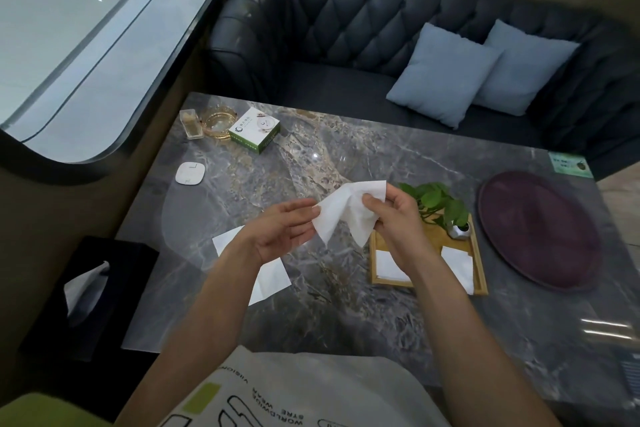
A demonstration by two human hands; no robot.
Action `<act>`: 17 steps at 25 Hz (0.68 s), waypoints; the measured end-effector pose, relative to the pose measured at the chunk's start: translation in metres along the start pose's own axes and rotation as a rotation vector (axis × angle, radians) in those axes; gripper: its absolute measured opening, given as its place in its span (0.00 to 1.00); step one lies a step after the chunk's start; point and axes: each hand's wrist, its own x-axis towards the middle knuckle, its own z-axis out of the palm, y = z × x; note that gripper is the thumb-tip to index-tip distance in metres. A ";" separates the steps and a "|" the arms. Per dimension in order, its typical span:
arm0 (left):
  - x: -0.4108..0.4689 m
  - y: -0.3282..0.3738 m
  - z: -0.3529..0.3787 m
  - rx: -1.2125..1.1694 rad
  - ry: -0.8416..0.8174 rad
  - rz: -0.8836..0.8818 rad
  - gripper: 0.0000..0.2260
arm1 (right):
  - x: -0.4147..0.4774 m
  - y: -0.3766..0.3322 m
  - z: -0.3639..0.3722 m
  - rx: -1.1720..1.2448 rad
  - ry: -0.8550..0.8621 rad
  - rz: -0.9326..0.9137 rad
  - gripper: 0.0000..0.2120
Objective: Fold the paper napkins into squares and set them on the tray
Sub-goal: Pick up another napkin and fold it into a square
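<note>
- I see the printed shirt [311,392] nearest.
- Right hand's [393,217] curled fingers pinch the loose napkin [343,215].
- Left hand's [278,230] straight fingers touch its edge.
- Tray [394,282] lies just beneath the right fingers.

The clearest print on my feed is on the person's white shirt [311,381], just this side of the near edge of the table [363,315]. It is in black capitals, upside down to me, and reads "WORLDWID" with the end cut off. Under it is "STRE WEAR", and "VISION" runs alongside.

The green-and-white box [254,129] near the table's far left corner shows a round green logo and a short line of characters, too small for me to read. The green sticker [570,165] at the far right corner carries print I cannot make out. The white square pad [190,173] by the left edge bears no words, only a thin angled mark.
</note>
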 end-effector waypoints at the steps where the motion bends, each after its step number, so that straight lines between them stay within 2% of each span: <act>1: 0.003 0.000 0.001 -0.017 0.006 -0.012 0.16 | 0.000 -0.001 0.000 0.005 0.004 -0.006 0.08; 5: 0.009 -0.001 0.008 0.012 0.010 -0.069 0.05 | 0.001 -0.003 -0.003 0.003 0.019 -0.013 0.09; 11: 0.014 0.002 0.009 0.020 -0.007 -0.019 0.07 | 0.003 -0.003 -0.008 -0.047 0.022 0.012 0.08; 17: 0.016 0.014 0.002 0.100 -0.009 0.073 0.07 | 0.005 -0.010 -0.015 -0.067 -0.060 0.039 0.09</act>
